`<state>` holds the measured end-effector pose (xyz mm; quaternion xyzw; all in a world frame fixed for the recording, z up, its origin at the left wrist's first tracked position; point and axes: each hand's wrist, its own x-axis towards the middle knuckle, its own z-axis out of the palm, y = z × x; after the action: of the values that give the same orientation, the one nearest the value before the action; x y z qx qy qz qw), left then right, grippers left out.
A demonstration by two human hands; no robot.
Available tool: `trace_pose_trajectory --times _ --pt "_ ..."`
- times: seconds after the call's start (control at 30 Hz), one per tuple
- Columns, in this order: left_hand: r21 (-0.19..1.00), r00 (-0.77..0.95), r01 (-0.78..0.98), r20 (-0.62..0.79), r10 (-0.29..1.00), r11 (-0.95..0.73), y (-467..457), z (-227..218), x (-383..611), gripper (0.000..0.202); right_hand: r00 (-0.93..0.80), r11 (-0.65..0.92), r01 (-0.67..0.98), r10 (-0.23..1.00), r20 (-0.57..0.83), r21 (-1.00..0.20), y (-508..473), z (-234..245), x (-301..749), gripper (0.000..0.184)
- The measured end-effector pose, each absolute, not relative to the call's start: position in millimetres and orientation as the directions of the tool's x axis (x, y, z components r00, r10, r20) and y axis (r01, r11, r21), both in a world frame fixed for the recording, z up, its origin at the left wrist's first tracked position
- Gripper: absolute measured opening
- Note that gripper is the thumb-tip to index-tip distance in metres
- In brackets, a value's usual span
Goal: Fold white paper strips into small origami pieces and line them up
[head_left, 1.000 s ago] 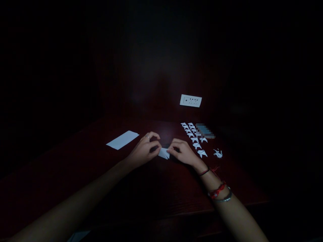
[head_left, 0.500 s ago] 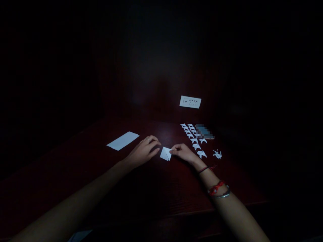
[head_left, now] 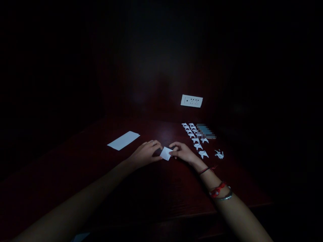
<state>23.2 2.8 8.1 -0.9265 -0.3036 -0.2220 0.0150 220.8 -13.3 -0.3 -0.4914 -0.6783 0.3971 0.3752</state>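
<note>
A small white folded paper (head_left: 166, 154), diamond-shaped with a crease running across it, lies between my hands over the dark red table. My right hand (head_left: 183, 153) pinches its right corner, thumb on top and fingers curled behind. At the left corner, my left hand (head_left: 145, 153) has its thumb and fingertips closed in on the paper's edges. A ring shows on a left finger. Right of my hands, several folded white paper pieces (head_left: 195, 140) stand in two rows.
A flat white paper stack (head_left: 123, 140) lies to the left. Crumpled paper scraps (head_left: 219, 154) sit at the right, near a pixelated phone-like object (head_left: 206, 131). On the back wall is a socket panel (head_left: 191, 101). Surroundings are very dark.
My left hand has moved right and closed its thumb and fingers onto the folded paper's left side. My right hand keeps its pinch, its forefinger now more bent.
</note>
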Motion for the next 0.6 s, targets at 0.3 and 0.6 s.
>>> trace_pose_trajectory --times 0.3,0.6 --pt "0.087 0.778 0.531 0.345 0.525 -0.843 3.2 7.1 22.6 0.031 -0.398 0.365 0.555 0.906 0.147 -0.747 -14.0 -0.4 224.3 0.035" --pt "0.148 0.749 0.522 0.391 0.534 -0.840 12.6 1.0 17.0 0.023 -0.482 0.571 0.623 0.819 0.313 -0.534 -18.8 5.0 225.3 0.036"
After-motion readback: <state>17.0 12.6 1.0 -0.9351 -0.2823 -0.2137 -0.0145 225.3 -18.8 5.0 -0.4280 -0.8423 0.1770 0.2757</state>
